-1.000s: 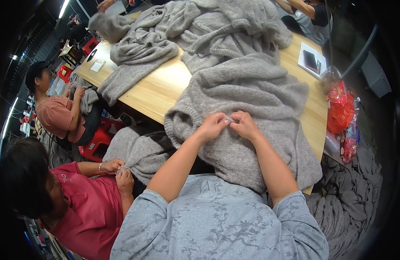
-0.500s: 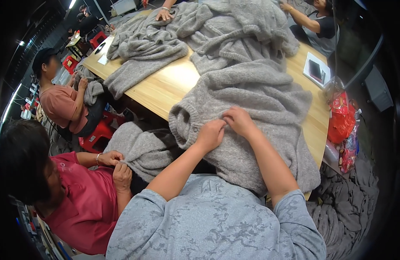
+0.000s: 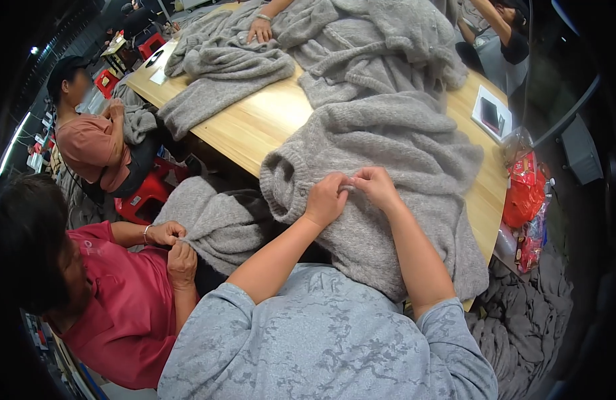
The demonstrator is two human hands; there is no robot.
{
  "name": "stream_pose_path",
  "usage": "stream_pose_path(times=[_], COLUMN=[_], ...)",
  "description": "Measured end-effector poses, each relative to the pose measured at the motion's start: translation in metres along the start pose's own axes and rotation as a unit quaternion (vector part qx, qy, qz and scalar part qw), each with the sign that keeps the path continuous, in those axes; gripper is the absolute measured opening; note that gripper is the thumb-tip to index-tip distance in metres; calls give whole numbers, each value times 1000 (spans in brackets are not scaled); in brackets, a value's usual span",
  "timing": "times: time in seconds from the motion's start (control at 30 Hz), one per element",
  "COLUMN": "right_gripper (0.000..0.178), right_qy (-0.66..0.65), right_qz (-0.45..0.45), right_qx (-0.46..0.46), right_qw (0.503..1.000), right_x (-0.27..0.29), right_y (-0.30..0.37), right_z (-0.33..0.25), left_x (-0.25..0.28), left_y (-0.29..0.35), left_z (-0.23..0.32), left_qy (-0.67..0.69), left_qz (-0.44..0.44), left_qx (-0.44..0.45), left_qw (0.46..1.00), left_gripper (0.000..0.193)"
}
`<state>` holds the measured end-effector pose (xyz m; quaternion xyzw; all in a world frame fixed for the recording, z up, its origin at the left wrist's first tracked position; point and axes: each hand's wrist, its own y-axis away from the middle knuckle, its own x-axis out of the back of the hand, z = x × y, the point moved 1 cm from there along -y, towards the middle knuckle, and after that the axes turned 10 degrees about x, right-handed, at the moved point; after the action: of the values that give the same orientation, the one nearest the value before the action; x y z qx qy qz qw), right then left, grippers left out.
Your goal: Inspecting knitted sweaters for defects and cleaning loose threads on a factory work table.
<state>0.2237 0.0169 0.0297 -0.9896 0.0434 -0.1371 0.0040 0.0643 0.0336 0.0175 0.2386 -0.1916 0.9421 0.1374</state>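
The largest thing we see is the wooden table (image 3: 265,127), which spreads out beyond both hands. On it, farther than the hands, lies a big heap of grey knitwear (image 3: 381,60). Well to the left of the left hand, a co-worker in a red shirt (image 3: 131,287) sits and pinches another grey knit piece (image 3: 215,220). Directly under the two hands we find the grey sweater (image 3: 415,147); it lies on the table and hangs over the near edge, toward the wearer. Well to the right of the right hand there is a red plastic bag (image 3: 523,197), and beyond that hand, also on the right side, a white flat box (image 3: 505,113). The ribbed collar (image 3: 271,193) of the sweater opens just left of the left hand. The left hand (image 3: 326,199) and the right hand (image 3: 376,187) are close together, their fingertips almost meeting, each clamped on the knit of the sweater. Between these fingertips the view is poor, so we cannot say if it is only a fold.
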Motion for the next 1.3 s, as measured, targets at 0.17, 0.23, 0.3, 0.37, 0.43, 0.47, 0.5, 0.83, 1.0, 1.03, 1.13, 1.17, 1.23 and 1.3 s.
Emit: stream_pose_path(times=[0.17,0.23,0.3,0.37,0.43,0.47,0.5,0.83,1.0,1.03,1.13,1.17,1.23,1.3], right_gripper=[16,16,16,17,18,17,17,10,11,11,12,12,12,13], right_qy=[52,130,197,251,307,315,322,370,360,353,389,395,406,407], right_qz=[-21,-34,-45,-45,-25,-27,-29,-37,-48,-45,-56,-56,-59,-49], right_qx=[-7,66,167,246,296,294,288,278,281,289,285,285,285,303], right_qw=[998,989,965,935,904,902,902,885,888,889,874,872,866,860], right_x=[4,4,4,3,2,2,2,1,2,2,2,1,0,-1], right_y=[5,12,19,24,27,27,27,24,23,23,24,24,24,23], right_z=[-5,-9,-12,-12,-11,-10,-9,0,3,2,2,2,2,3], left_x=[1,1,1,2,3,4,6,3,-2,-3,-6,-6,-6,-5], left_y=[-3,-4,-5,-6,-7,-8,-9,-5,-3,-2,-1,-1,-1,-3], left_z=[-5,-7,-9,-10,-9,-9,-8,-7,-11,-12,-13,-13,-13,-15], left_qy=[-47,-62,-68,-63,-58,-55,-48,-137,-172,-175,-184,-184,-177,-165], left_qz=[-32,-39,-47,-60,-83,-97,-105,-120,-103,-97,-83,-79,-77,-80], left_qx=[-15,-31,-19,-11,3,13,21,-29,-99,-106,-109,-107,-93,-63], left_qw=[998,997,996,996,995,994,993,983,975,974,973,974,977,981], left_gripper=[21,23,22,21,20,20,20,14,11,12,12,12,12,12])
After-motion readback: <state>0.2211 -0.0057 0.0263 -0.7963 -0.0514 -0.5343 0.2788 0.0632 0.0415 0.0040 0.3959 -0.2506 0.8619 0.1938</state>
